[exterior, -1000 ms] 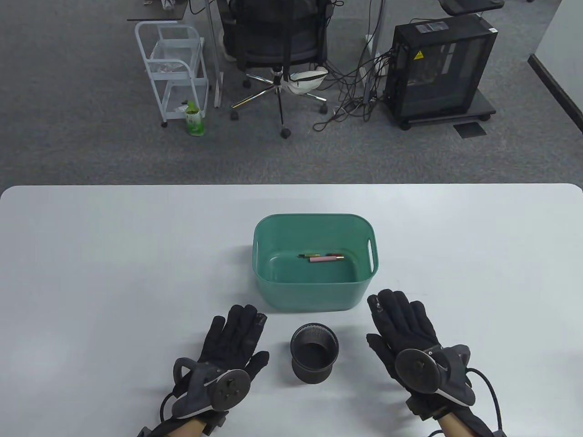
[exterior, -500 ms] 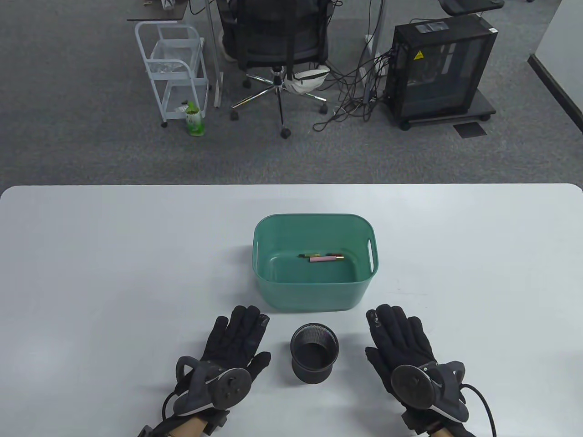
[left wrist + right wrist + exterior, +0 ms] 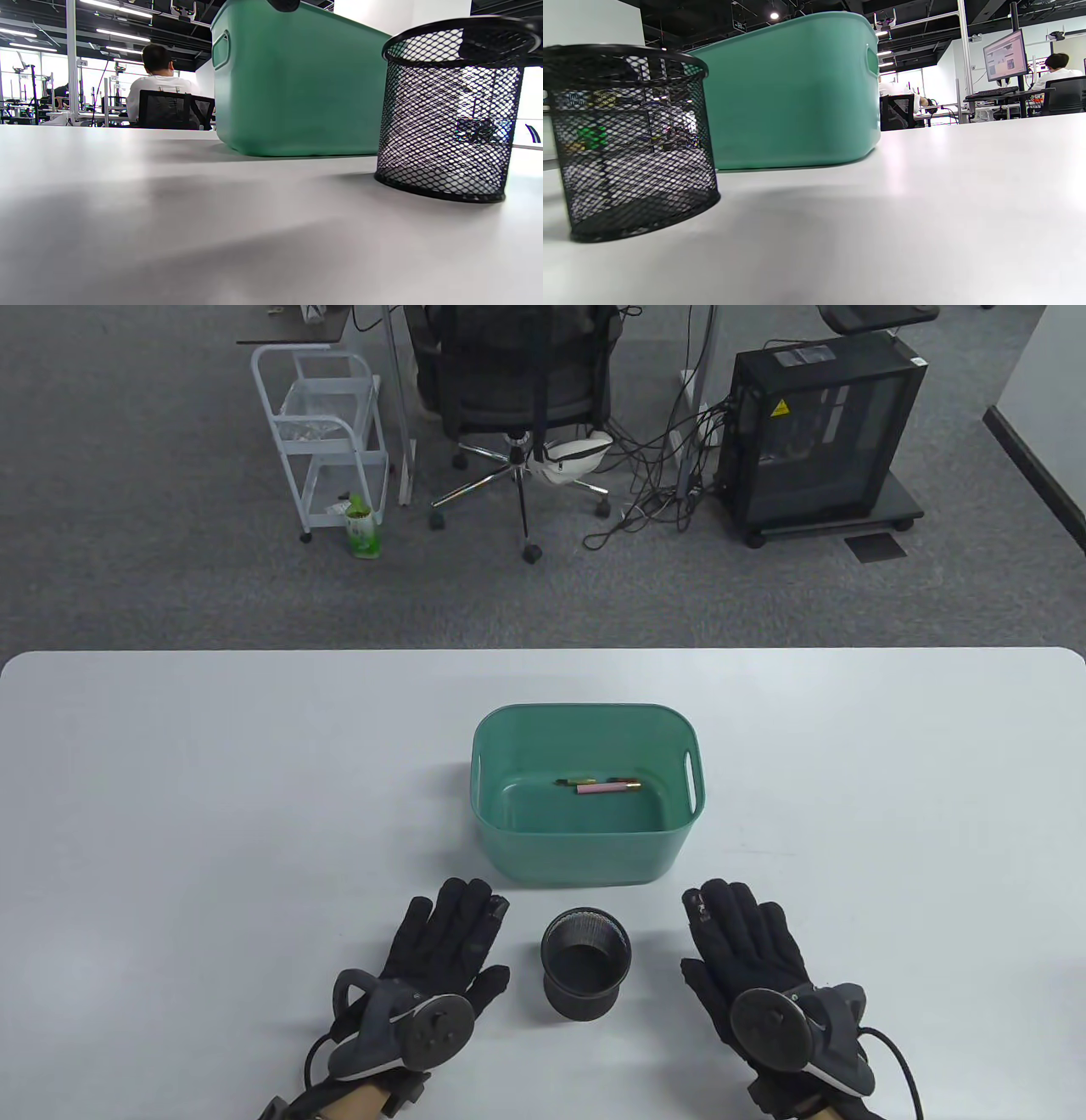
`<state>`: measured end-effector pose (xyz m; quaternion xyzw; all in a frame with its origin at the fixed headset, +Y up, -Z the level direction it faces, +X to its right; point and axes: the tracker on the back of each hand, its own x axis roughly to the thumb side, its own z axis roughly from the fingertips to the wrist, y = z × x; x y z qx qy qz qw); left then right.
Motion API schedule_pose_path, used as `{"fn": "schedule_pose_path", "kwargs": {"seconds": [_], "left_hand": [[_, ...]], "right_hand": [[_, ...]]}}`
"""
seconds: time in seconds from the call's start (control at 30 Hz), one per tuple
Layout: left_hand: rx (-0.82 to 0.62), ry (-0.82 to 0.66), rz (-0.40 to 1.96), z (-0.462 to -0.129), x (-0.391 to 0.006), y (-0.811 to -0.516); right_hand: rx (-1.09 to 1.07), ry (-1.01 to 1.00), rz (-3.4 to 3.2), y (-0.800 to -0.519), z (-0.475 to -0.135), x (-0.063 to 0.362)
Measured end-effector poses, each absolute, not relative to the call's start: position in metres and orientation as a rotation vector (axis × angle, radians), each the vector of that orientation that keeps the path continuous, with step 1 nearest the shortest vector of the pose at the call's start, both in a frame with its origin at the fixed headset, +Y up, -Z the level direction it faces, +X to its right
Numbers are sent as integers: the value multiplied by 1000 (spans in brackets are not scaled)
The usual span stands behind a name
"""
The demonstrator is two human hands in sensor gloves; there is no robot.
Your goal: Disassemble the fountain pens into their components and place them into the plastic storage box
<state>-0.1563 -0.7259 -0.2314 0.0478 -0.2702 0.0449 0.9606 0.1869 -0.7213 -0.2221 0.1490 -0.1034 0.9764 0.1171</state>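
**Pen parts in the box, both hands flat on the table**

Pen parts (image 3: 599, 786) lie on the floor of the green plastic storage box (image 3: 585, 861), toward its far side: a pink piece and a couple of thinner ones just behind it, too small to tell apart. The left hand (image 3: 441, 954) lies palm down on the white table (image 3: 212, 814), fingers straight and spread, holding nothing. The right hand (image 3: 747, 954) mirrors it, also flat, fingers extended, nothing in its grasp. Between the two hands stands a black mesh pen cup (image 3: 585, 960), upright, touched by neither hand. It sits just in front of the box's near wall, a narrow gap showing between them in both wrist views. Beyond the table, on the grey carpet: an office chair (image 3: 517, 398), a white wire cart (image 3: 327, 432), a black computer case (image 3: 819, 432) with a tangle of cables beside it.
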Motion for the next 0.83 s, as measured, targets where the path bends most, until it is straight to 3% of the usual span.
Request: {"fn": "schedule_pose_path", "kwargs": {"seconds": [0.83], "left_hand": [[79,-551,90,-231,-155,-729]], "right_hand": [[422,-282,2854,-722,-222,189]]}}
